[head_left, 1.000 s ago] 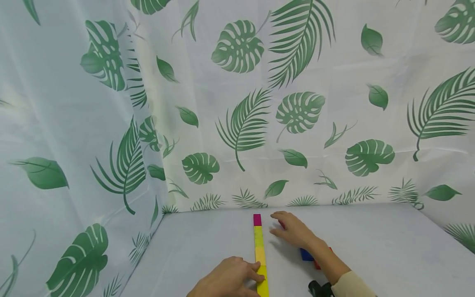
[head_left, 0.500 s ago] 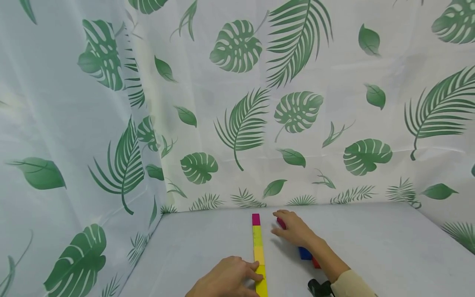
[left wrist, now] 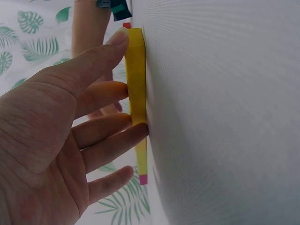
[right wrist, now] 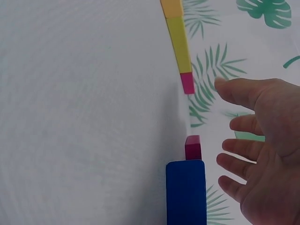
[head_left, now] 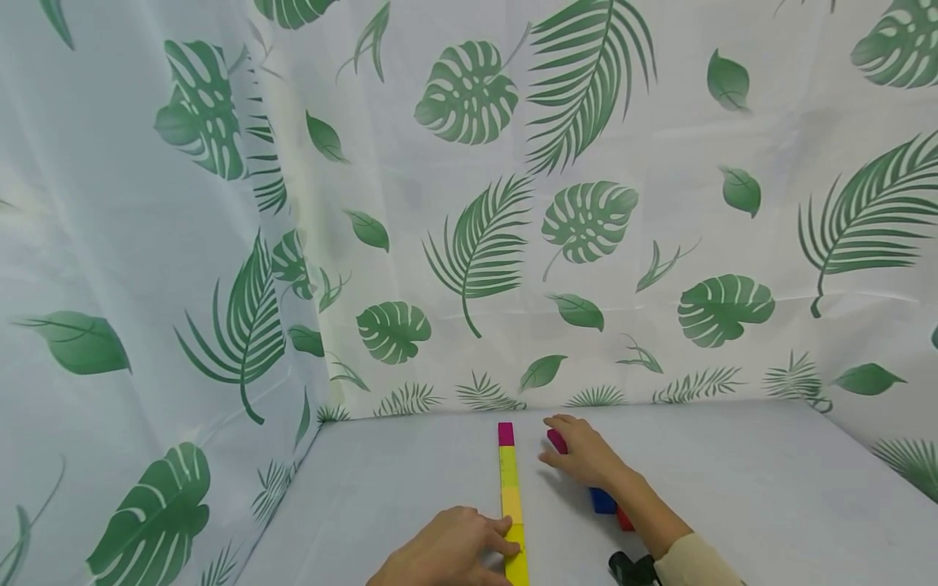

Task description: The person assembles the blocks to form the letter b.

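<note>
A straight row of yellow blocks (head_left: 510, 500), lighter toward the far side, lies on the table with a magenta block (head_left: 506, 434) at its far end. My left hand (head_left: 449, 547) touches the row's left side; in the left wrist view, the thumb and fingertips are spread along the yellow blocks (left wrist: 136, 70). My right hand (head_left: 585, 456) is held over the table, fingers loosely bent and apart. Partly hidden behind it is a loose magenta block (head_left: 557, 440). The right wrist view shows a gap between that magenta block (right wrist: 193, 148) and the fingers.
Under the right forearm lie a blue block (head_left: 603, 500) and a red block (head_left: 624, 518), both partly covered. A black device (head_left: 632, 570) sits by the right sleeve (head_left: 696, 561). Leaf-patterned cloth (head_left: 469, 374) hangs behind the white table (head_left: 410, 464) and at its left.
My right hand has shifted slightly to the right, away from the row, uncovering more of the loose magenta block. The left hand and the row have stayed put.
</note>
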`<move>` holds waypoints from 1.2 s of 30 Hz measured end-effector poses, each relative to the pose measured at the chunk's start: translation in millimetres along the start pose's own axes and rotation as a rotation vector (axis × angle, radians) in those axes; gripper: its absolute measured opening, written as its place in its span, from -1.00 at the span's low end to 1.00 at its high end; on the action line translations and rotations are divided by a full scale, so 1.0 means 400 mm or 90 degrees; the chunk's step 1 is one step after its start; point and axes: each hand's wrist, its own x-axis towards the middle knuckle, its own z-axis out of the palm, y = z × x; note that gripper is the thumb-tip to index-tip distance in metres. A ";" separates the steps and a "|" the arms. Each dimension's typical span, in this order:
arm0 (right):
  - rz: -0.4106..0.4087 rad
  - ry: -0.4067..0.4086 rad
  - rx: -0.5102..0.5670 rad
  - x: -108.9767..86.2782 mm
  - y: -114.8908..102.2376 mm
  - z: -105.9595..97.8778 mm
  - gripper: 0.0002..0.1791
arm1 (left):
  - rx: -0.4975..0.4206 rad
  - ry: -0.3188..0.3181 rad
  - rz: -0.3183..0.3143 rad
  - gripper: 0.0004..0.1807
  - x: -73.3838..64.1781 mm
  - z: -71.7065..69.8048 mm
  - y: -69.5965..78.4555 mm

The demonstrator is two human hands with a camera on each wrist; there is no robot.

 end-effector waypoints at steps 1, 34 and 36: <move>0.001 0.000 -0.002 0.001 0.001 0.001 -0.28 | 0.000 -0.001 -0.001 -0.57 0.000 0.000 0.000; 0.027 -0.021 0.074 -0.001 0.010 0.024 -0.70 | -0.021 -0.005 -0.018 -0.57 0.002 0.004 -0.001; 0.024 -0.024 0.077 0.000 0.009 0.023 -0.70 | -0.025 -0.006 -0.021 -0.57 0.002 0.003 -0.001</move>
